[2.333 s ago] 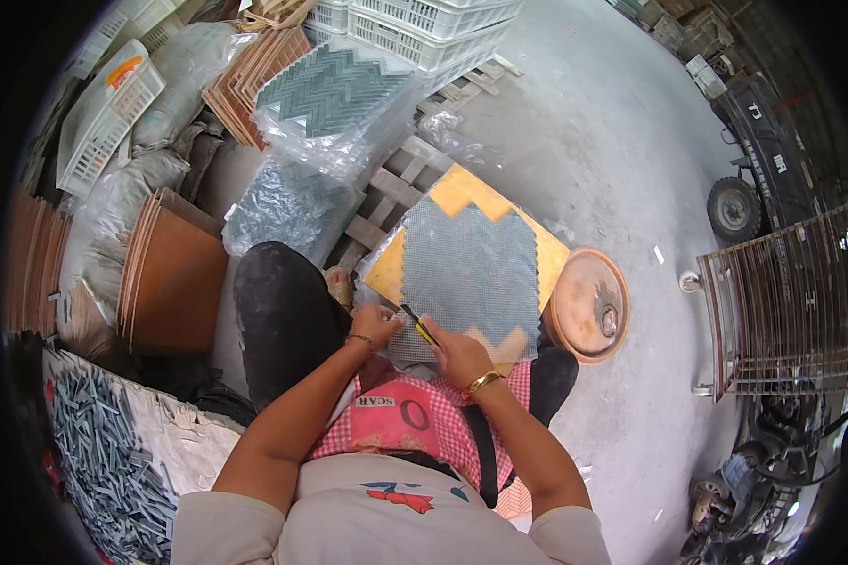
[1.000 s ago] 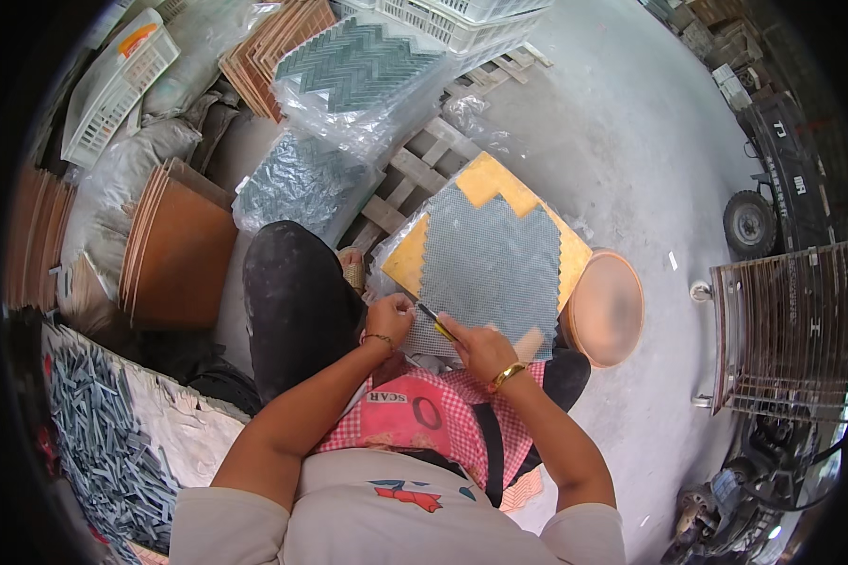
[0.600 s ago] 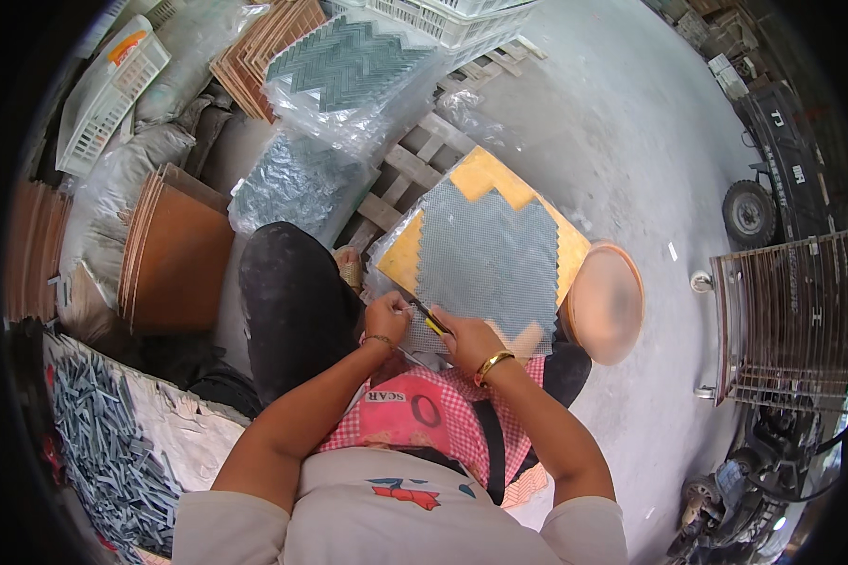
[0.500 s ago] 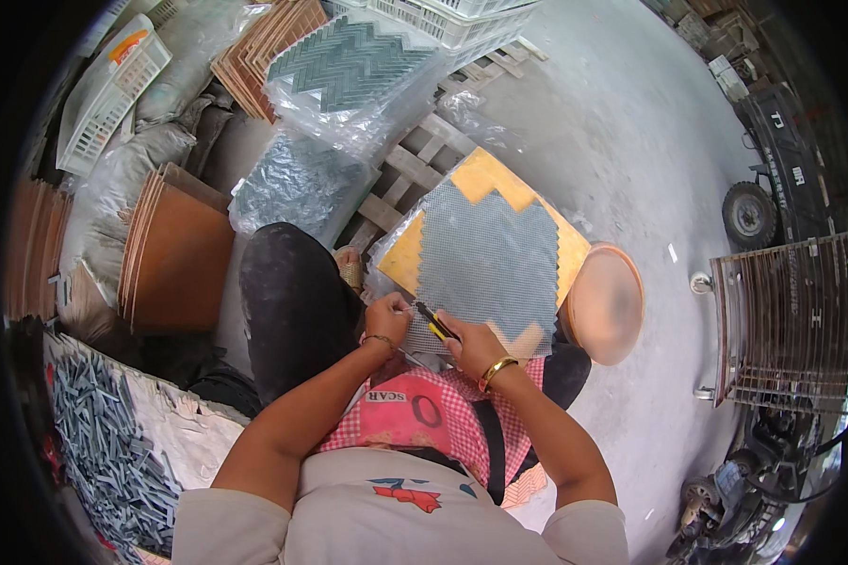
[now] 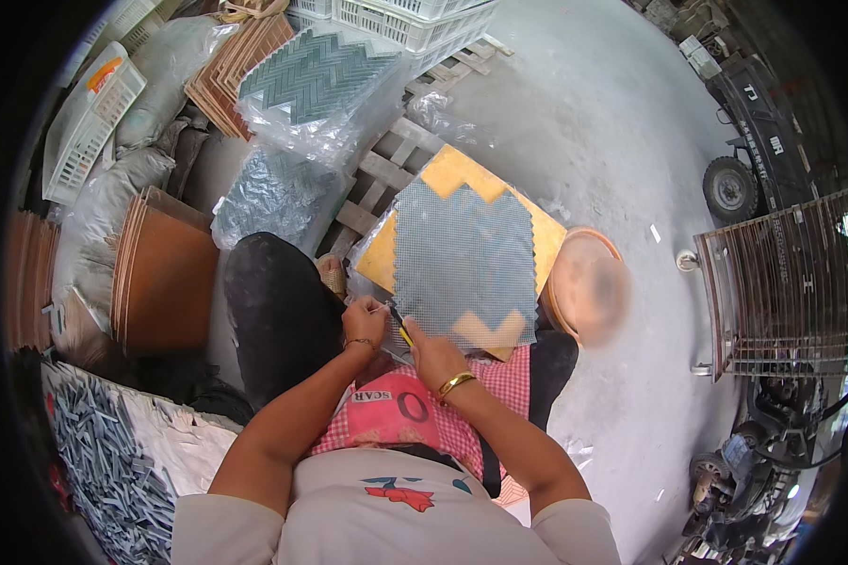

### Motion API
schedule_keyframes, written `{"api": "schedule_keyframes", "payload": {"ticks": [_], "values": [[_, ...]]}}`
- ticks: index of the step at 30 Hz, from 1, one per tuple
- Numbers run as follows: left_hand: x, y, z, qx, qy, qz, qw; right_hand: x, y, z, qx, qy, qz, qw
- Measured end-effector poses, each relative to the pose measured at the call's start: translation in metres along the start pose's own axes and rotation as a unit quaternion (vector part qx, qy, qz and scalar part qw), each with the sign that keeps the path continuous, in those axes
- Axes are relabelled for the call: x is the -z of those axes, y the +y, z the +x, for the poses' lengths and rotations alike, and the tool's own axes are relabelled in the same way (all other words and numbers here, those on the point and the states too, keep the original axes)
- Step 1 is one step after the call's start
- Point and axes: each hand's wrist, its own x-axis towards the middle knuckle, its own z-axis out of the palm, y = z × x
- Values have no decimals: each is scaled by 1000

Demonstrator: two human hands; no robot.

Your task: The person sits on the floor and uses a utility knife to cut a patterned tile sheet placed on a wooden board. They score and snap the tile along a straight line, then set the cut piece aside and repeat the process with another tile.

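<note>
A mosaic tile sheet backed with grey-green mesh (image 5: 462,259), its sides zigzagged, lies over a yellow board (image 5: 464,169) in front of me. My right hand (image 5: 433,360) is closed around a black and yellow utility knife (image 5: 406,332), whose front end points at the sheet's near left corner. Beside that tip, my left hand (image 5: 365,321) is closed in a pinch at the mesh's edge. The bit between its fingertips is too small to see clearly. Pale board shows through the mesh at the sheet's near end.
A round terracotta-coloured basin (image 5: 586,287) stands right of the board. Wrapped herringbone tile stacks (image 5: 316,80) sit on a wooden pallet (image 5: 386,171). Brown boards (image 5: 165,278) lean at left, above a heap of loose tile strips (image 5: 113,461). A metal rack cart (image 5: 782,282) stands at right.
The whole view has shifted slightly. My right hand and the knife have turned steeper and moved down along the sheet's near left edge; my left hand stays pinched beside them.
</note>
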Motion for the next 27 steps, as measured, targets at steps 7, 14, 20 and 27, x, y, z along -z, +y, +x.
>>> {"api": "schedule_keyframes", "payload": {"ticks": [7,14,20,27], "values": [[4,-4,-1,82,-86,-112,986,29,17,-22,-1,59,57,997],[7,-4,6,265,-160,-221,925,20,19,-4,72,57,32,995],[16,8,-7,-86,-142,133,977,27,15,3,96,25,-43,994],[6,-9,-5,86,-269,8,959,36,15,7,131,-25,-148,980]]}}
